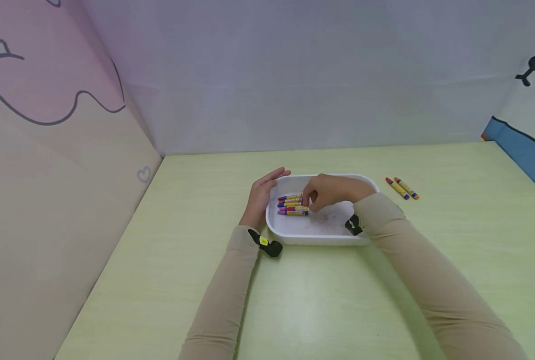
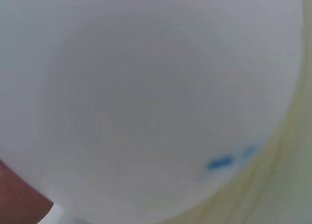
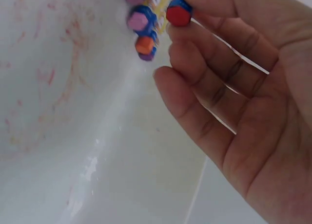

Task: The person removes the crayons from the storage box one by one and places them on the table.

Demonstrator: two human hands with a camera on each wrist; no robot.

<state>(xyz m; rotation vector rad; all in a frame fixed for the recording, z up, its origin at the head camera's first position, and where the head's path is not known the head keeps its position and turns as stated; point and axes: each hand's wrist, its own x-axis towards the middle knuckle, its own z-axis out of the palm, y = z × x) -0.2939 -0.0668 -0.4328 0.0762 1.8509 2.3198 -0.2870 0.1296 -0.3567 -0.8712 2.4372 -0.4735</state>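
Observation:
A white tray lies on the table with several crayons side by side in its left half, their wrappers yellow and blue. My right hand reaches into the tray over the crayons' right ends. In the right wrist view, the thumb and fingers of that hand pinch a red crayon by its end, close to pink crayons, an orange crayon and a purple one. Along the tray's left end, my left hand rests with fingers extended. Its wrist view shows mostly blurred white tray wall.
Two more crayons, one red and one orange, lie on the pale green table right of the tray. Behind the table stands a light wall, and a patterned wall runs along the left. Coloured smudges mark the tray's inside.

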